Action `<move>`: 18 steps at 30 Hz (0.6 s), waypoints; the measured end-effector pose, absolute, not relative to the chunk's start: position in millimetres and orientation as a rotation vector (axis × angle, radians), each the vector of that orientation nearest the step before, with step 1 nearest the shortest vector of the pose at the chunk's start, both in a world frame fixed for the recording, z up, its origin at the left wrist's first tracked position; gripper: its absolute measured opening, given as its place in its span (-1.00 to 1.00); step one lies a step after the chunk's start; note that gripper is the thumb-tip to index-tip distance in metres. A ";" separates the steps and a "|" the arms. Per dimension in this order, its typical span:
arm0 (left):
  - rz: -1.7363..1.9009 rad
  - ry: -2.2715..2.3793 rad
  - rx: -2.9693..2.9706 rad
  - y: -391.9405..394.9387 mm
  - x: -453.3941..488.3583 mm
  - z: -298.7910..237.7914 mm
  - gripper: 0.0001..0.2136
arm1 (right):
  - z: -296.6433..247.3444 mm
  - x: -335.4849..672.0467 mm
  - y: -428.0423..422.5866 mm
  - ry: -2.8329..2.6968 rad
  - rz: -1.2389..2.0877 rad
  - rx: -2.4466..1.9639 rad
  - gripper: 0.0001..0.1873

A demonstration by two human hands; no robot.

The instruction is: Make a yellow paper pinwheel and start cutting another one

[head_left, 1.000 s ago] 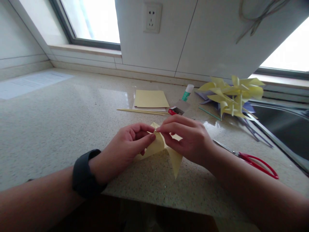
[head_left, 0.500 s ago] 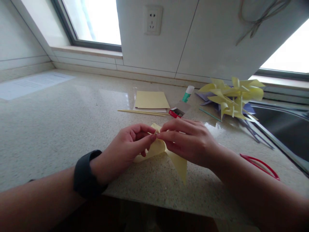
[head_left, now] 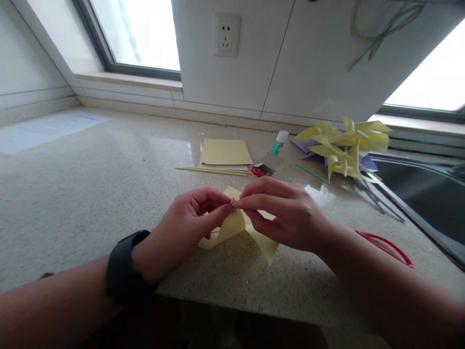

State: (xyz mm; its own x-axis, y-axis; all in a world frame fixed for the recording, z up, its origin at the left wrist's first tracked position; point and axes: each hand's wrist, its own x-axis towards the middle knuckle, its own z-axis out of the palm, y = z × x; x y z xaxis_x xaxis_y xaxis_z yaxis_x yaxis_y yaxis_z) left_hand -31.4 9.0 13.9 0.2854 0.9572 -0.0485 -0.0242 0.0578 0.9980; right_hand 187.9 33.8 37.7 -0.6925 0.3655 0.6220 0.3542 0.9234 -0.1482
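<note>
A cut sheet of yellow paper (head_left: 234, 225), its corners curled up, lies under both hands near the counter's front edge. My left hand (head_left: 194, 213), with a dark band on the wrist, pinches a raised point of this paper between thumb and forefinger. At the same spot, the fingertips of my right hand (head_left: 279, 208) close on a tiny dark metallic thing, perhaps a pin, too small to make out surely. The right fingers cover part of the sheet. Just beyond the hands sits a small opened red box (head_left: 262, 169) with small metallic bits inside.
Behind the hands are wooden sticks (head_left: 207, 170), a stack of yellow paper (head_left: 227, 151) and a glue stick (head_left: 279, 142). Yellow pinwheels (head_left: 345, 143) lie by the sink (head_left: 421, 186) at right. Red-handled scissors (head_left: 390, 249) rest beside my right forearm. A printed sheet (head_left: 51, 128) lies far left.
The raised paper point stays pinched while the right fingers shift slightly at it. The paper's lower right corner has lifted a little. The whole view has shifted slightly.
</note>
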 end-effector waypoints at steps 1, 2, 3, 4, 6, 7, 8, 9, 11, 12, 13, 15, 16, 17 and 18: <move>0.976 1.004 1.292 8.6 -31.5 14.0 -0.81 | 38.5 188.0 33.5 -2.379 0.068 -0.497 -0.81; 0.981 1.015 1.323 8.1 -31.9 14.4 -0.81 | 39.5 188.3 33.4 -2.361 0.110 -0.486 -0.80; 0.986 1.029 1.363 7.4 -32.4 15.3 -0.81 | 40.7 188.7 33.3 -2.337 0.147 -0.483 -0.80; 0.991 1.051 1.416 6.6 -33.3 16.8 -0.81 | 42.0 189.3 33.5 -2.308 0.178 -0.490 -0.80; 0.992 1.112 1.576 4.9 -35.9 21.3 -0.83 | 44.5 191.4 34.6 -2.252 0.207 -0.529 -0.81; 0.988 1.139 1.688 4.1 -37.5 24.0 -0.85 | 45.4 193.0 35.7 -2.233 0.200 -0.555 -0.82; 0.987 1.153 1.824 3.6 -39.4 26.8 -0.88 | 46.1 195.0 37.1 -2.223 0.186 -0.581 -0.83; 0.987 1.142 1.973 3.4 -41.4 29.2 -0.91 | 46.5 197.4 38.9 -2.222 0.171 -0.607 -0.84; 0.989 1.023 2.267 3.9 -45.0 32.0 -0.94 | 47.0 203.2 43.6 -2.256 0.175 -0.658 -0.86; 0.985 0.937 2.374 4.6 -46.3 32.0 -0.93 | 47.2 206.4 46.4 -2.284 0.203 -0.685 -0.86; 0.977 0.859 2.443 5.4 -47.2 31.2 -0.91 | 47.4 209.8 49.4 -2.322 0.248 -0.715 -0.85; 0.954 0.778 2.478 7.0 -47.6 27.6 -0.88 | 47.9 216.3 55.7 -2.410 0.370 -0.800 -0.80; 0.947 0.778 2.466 7.5 -47.2 25.3 -0.86 | 48.1 219.4 58.8 -2.452 0.436 -0.858 -0.78; 0.945 0.787 2.451 7.8 -46.6 23.2 -0.86 | 48.4 222.1 61.5 -2.494 0.504 -0.921 -0.76; 0.941 0.799 2.441 7.6 -46.0 21.3 -0.85 | 48.7 224.6 63.8 -2.537 0.584 -0.983 -0.74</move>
State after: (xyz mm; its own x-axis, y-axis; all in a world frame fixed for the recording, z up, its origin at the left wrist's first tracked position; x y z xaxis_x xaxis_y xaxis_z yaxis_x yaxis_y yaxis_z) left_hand -46.0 7.6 21.3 0.6093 0.6361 0.4734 0.3645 -0.7549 0.5452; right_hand 224.6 63.8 48.7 -0.6946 0.6972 0.1770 0.5498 0.6733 -0.4944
